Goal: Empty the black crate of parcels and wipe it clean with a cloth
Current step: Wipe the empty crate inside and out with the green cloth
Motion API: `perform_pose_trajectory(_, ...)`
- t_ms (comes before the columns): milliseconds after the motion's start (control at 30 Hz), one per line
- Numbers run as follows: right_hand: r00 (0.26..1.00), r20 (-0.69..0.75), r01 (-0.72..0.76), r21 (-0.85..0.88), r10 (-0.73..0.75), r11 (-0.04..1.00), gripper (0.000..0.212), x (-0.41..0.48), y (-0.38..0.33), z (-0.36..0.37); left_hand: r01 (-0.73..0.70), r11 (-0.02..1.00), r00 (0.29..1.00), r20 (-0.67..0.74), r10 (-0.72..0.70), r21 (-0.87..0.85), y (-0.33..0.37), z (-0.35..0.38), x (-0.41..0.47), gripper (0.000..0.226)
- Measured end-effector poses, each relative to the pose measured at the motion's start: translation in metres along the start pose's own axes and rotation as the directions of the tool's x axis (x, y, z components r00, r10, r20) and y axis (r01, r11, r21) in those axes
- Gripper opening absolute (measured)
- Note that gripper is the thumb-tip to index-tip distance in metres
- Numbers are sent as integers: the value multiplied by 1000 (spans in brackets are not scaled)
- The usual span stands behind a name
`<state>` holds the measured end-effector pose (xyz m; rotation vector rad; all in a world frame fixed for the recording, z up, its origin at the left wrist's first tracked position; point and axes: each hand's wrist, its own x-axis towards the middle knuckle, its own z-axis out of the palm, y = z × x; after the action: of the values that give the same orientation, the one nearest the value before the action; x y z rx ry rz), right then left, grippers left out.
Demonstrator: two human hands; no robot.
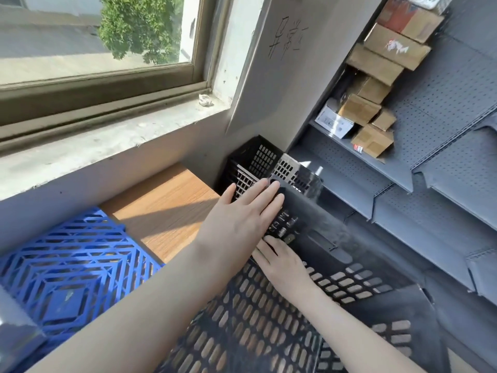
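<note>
The black crate (317,286) fills the lower centre and right of the frame, its slotted walls running up to a far corner by the wall. Two hands lie on it: the left hand (242,219) flat with fingers straight, and the right hand (282,265) just below it, also flat, gripping nothing. One blue plastic crate (67,265) sits at lower left on a wooden surface (166,208). At upper right, grey shelving (443,146) holds at least six brown cardboard boxes (372,140) and one white box (334,122).

The black crate (322,238), plastic with rows of oval slots in its walls, lies tipped over on a wooden surface (166,211), its far end in the corner beside the shelf (376,168).
</note>
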<state>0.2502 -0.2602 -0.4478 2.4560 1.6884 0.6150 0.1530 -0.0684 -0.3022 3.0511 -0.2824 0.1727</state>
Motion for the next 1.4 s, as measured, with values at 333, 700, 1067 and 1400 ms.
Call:
perform_pose_trajectory(333, 978, 183, 102, 0, -100, 995, 32, 6, -26, 33, -6, 999, 1000, -25, 7, 45, 2, 2, 3, 69)
perform_pose_trajectory(700, 994, -112, -16, -207, -8, 978, 19, 31, 15, -88, -36, 999, 998, -52, 38, 34, 5, -8, -1, 61)
perform_pose_trajectory(1067, 984, -158, 49, -219, -85, 975, 15, -7, 10, -39, -8, 1000, 999, -34, 8, 15, 4, -7, -2, 66)
perform_pose_trajectory(1400, 938, 342, -23, -82, 50, 996, 62, -36, -38, 42, -8, 999, 998, -58, 6, -33, -1, -1, 2, 65)
